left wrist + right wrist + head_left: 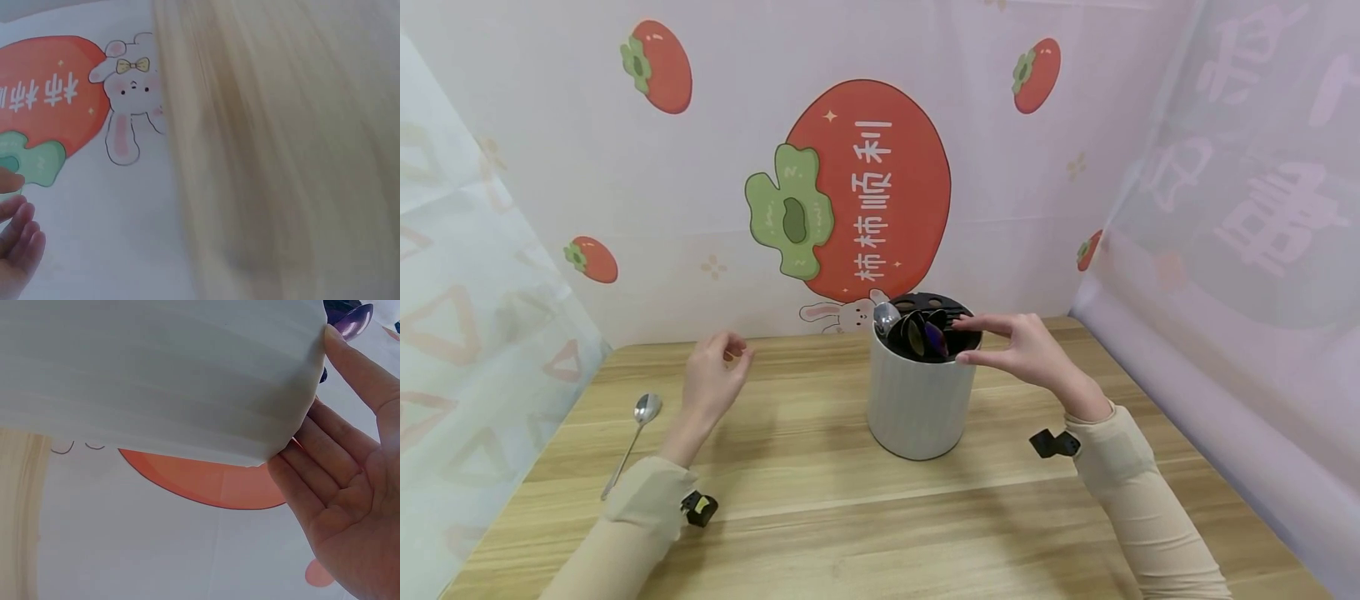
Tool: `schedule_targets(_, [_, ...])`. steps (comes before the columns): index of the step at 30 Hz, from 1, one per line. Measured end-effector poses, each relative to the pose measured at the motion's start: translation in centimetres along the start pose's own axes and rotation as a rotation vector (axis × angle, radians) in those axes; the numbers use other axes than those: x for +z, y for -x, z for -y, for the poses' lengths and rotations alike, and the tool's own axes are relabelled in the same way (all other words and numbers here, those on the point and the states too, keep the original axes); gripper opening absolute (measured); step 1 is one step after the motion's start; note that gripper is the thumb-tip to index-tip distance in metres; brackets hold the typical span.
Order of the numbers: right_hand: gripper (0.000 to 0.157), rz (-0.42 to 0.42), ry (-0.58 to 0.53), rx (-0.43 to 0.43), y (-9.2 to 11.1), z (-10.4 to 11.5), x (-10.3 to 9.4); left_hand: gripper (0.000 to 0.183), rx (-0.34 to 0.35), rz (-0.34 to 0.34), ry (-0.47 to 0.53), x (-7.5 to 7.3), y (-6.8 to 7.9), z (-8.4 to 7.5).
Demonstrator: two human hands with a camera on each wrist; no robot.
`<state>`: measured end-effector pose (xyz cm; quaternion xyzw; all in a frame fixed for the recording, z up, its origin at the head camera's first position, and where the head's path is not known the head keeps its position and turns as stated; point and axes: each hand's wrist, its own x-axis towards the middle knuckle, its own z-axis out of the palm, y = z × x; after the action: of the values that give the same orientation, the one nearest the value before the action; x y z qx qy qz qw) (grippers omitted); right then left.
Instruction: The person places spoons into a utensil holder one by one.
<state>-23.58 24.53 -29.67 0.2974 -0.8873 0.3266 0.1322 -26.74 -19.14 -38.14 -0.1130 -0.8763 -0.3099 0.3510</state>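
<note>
A white ribbed utensil holder [919, 410] with a black divided insert stands upright on the table. Inside it are a silver spoon [885, 317] and several dark spoon heads, among them a purple one [936, 338]. My right hand [1018, 354] is at the holder's right rim, fingers extended over the opening and thumb at the near edge; in the right wrist view nothing is seen pinched by it. Loosely curled and holding nothing, my left hand [715, 379] hovers above the table's left side. Nearest to it lies another silver spoon [636, 433], bowl pointing away.
The wooden table [820, 533] ends at a backdrop [722, 208] printed with persimmons and a rabbit. Pale curtains [1225, 292] hang close on both sides. Each wrist carries a small black device [1055, 443].
</note>
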Motion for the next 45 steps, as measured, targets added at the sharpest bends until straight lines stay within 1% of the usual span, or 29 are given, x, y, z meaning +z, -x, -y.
schedule_targets(7, [0.043, -0.002, -0.012, -0.002, 0.0, -0.1, 0.0, 0.014, -0.027, 0.023, -0.062, -1.0, 0.5, 2.0])
schedule_targets(12, [0.043, -0.003, -0.01, -0.007, 0.1, 0.0, 0.1, 0.016, -0.05, 0.042, -0.09, -1.7, 0.8, 3.2])
schedule_targets(23, [0.043, -0.004, 0.001, -0.015, 0.2, 0.0, 0.0, 0.023, -0.109, 0.138, -0.13, -3.7, 1.9, 5.5])
schedule_targets(31, [0.043, -0.006, 0.005, -0.007, 0.1, 0.0, 0.0, 0.025, -0.128, 0.171, -0.165, -5.1, 2.5, 6.9])
schedule_targets(37, [0.043, 0.0, -0.002, -0.004, 0.1, 0.0, 0.1, 0.029, -0.143, 0.222, -0.195, -6.0, 3.0, 8.0])
schedule_targets(41, [0.043, -0.004, 0.003, -0.002, 0.1, 0.0, 0.1, 0.031, -0.157, 0.282, -0.235, -6.5, 3.2, 8.5])
schedule_targets(45, [0.043, 0.0, 0.0, -0.003, 0.0, 0.0, 0.1, 0.034, -0.195, 0.339, -0.256, -7.0, 3.6, 9.2])
